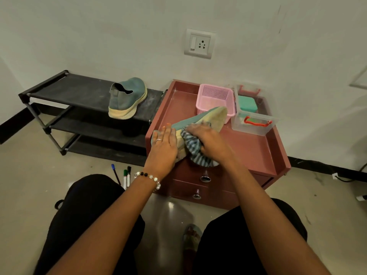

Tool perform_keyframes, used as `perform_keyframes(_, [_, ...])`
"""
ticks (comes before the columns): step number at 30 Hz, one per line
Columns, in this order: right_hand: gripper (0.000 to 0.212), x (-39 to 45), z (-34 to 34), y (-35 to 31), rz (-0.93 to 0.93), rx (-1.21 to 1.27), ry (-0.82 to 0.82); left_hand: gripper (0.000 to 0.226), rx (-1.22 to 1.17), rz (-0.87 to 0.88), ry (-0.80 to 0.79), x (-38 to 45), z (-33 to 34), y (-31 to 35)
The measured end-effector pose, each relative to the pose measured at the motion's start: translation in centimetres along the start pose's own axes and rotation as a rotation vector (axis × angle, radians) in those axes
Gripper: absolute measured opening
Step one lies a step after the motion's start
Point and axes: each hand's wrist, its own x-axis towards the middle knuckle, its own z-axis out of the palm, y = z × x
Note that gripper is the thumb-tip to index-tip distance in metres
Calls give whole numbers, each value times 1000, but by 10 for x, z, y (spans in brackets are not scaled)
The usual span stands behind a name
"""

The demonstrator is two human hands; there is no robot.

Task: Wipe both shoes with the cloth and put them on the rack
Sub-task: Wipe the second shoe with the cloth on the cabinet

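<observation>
One teal shoe (127, 98) with a cream sole stands on the top shelf of the black rack (79, 90), toe toward the wall. The other teal shoe (212, 118) lies tilted on the maroon drawer unit (254, 147), sole turned up. My left hand (162, 143) grips its heel end. My right hand (210, 139) presses a blue striped cloth (195, 151) against the sole.
A pink basket (215, 96) and a clear plastic box (252, 112) with a green container stand at the back of the drawer unit. Three markers (124, 175) lie on the floor by the rack. My knees frame the bottom. A wall socket (199, 43) is above.
</observation>
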Motion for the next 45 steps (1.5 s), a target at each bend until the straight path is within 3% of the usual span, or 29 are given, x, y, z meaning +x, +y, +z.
perform_keyframes(5, [40,14,-26,28,108,-296,-15,91,42,60,54,-5,2,-2])
perform_keyframes(7, [43,15,-32,40,214,-326,22,87,55,76,80,-8,3,-1])
perform_keyframes(8, [40,11,-34,43,285,-278,130,87,57,84,95,-9,4,0])
perform_keyframes(10, [35,2,-43,42,499,-70,501,87,70,106,124,-8,5,-1])
perform_keyframes(12, [38,-5,-52,37,668,-30,819,90,86,140,166,-7,7,-3])
perform_keyframes(14, [41,-9,-59,34,732,-44,960,86,87,191,231,-6,6,-3])
perform_keyframes(16, [43,-10,-61,31,751,10,907,80,97,244,270,-4,4,-1])
perform_keyframes(21, [52,-1,-27,3,701,-114,245,81,107,277,243,6,-2,-3])
perform_keyframes(24, [54,5,-8,-24,586,-235,179,88,110,299,245,11,-1,-8])
perform_keyframes(27, [51,8,5,-48,380,-322,-23,80,81,337,271,12,1,-11])
perform_keyframes(32, [45,-3,-25,-12,292,-361,0,75,95,430,329,18,-4,-4])
perform_keyframes(36, [50,-19,-48,17,457,-447,-32,88,50,426,320,23,-4,2])
perform_keyframes(41, [39,-24,-55,29,701,-491,40,88,-33,400,240,19,4,1])
perform_keyframes(45, [47,-17,-35,10,707,-471,75,94,-89,290,186,18,4,4])
